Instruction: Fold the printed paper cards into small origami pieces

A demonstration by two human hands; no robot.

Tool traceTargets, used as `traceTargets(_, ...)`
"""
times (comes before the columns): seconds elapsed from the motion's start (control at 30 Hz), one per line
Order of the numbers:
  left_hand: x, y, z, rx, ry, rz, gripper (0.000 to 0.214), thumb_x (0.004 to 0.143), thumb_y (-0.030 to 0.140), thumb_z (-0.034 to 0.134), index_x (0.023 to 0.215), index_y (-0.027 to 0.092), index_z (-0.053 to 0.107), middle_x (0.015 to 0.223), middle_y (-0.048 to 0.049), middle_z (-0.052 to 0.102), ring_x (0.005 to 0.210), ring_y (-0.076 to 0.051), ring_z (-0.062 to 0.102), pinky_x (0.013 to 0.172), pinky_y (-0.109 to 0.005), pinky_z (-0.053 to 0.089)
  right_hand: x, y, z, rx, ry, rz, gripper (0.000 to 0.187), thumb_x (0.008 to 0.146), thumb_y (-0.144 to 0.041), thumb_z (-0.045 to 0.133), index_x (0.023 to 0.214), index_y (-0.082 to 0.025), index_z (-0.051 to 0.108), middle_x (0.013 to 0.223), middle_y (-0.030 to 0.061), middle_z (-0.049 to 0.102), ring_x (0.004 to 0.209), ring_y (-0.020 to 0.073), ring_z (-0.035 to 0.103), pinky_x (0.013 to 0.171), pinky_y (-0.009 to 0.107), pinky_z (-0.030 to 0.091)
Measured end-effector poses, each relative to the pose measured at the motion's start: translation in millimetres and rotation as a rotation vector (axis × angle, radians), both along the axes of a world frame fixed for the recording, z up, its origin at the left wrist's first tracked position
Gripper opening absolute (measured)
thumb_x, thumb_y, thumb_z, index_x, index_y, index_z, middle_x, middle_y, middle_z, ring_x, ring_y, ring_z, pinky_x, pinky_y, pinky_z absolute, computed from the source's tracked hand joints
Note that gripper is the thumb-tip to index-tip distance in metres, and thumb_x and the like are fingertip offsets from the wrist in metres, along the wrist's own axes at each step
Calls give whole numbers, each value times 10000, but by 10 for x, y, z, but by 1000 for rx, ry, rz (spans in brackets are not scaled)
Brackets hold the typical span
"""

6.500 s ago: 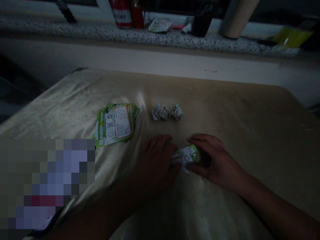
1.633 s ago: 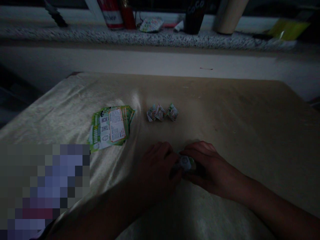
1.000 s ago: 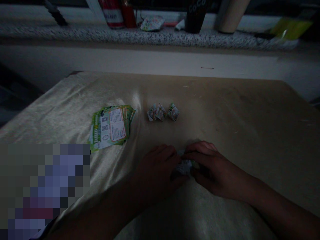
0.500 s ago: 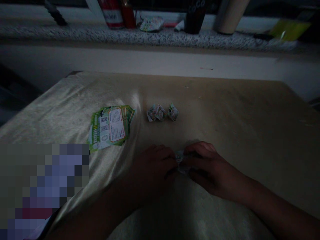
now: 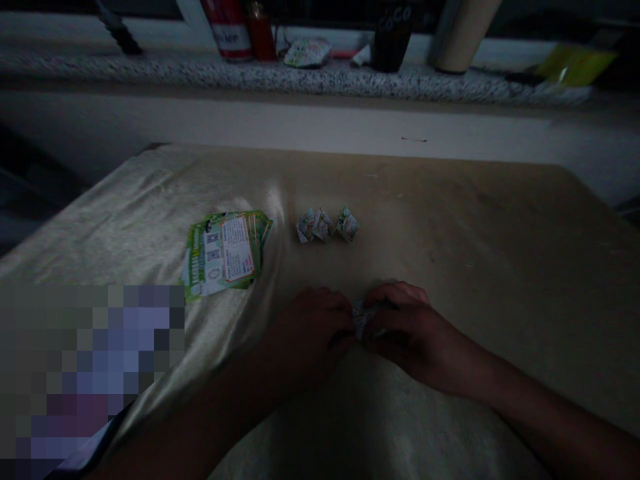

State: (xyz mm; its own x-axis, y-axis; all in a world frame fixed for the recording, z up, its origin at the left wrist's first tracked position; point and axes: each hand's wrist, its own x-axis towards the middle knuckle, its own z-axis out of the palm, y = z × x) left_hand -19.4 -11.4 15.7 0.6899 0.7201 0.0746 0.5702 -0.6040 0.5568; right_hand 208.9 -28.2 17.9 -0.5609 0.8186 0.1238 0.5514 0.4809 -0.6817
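Note:
Between my hands, low over the cloth, is a small piece of printed paper [image 5: 359, 321], mostly covered by fingers. My left hand [image 5: 316, 327] is closed on its left side, fingers bent and pressed together. From the right, my right hand [image 5: 415, 333] pinches the same paper with thumb and curled fingers. Its folds cannot be made out. Beyond the hands stand three small folded paper pieces [image 5: 321, 225] in a row, two touching and the right one a little apart. To their left lies a fanned stack of green and white printed leaflets [image 5: 227, 253].
A shiny beige cloth [image 5: 500, 267] covers the table. Behind it, a speckled stone sill [image 5: 200, 75] bears a red can [image 5: 230, 33], a red lighter [image 5: 261, 37], a crumpled wrapper [image 5: 306, 52], a black cup [image 5: 393, 37] and a beige cylinder [image 5: 465, 37]. The lower left is pixelated.
My right thumb and fingers have closed in tighter on the paper, and less of it shows. The view has shifted slightly; the folded pieces and leaflets stay in place.

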Motion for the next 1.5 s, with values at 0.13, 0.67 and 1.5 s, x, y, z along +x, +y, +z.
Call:
traceTargets(0.13, -13, 0, -16, -4, -26, -15, 71, 902, 165, 710, 921, 216, 755, 935, 6, 718, 910, -182, 650, 870, -342, 445, 36, 33, -7, -10, 1, 27, 88, 857, -184, 768, 882, -268, 771, 1129, 42, 662, 1121, 241, 608, 998, 450, 406)
traceTargets(0.67, 9, -92, -16, 122, 17, -24, 68, 895, 213, 675, 958, 193, 690, 969, -40, 673, 912, -215, 606, 854, -378, 461, 143, 104, -36, 78, 64, 99, 170, 844, -148, 769, 988, -213, 708, 1019, 36, 729, 1019, 205, 647, 948, 409, 446)
traceTargets(1.5, 21, -68, -16, 106, 37, 102, 180, 998, 202, 511, 955, 175, 684, 931, -53, 655, 851, -206, 582, 794, -367, 465, 149, 107, -40, 216, 80, 19, 81, 953, -161, 638, 1007, -200, 684, 901, 43, 722, 879, 198, 658, 837, 382, 498)
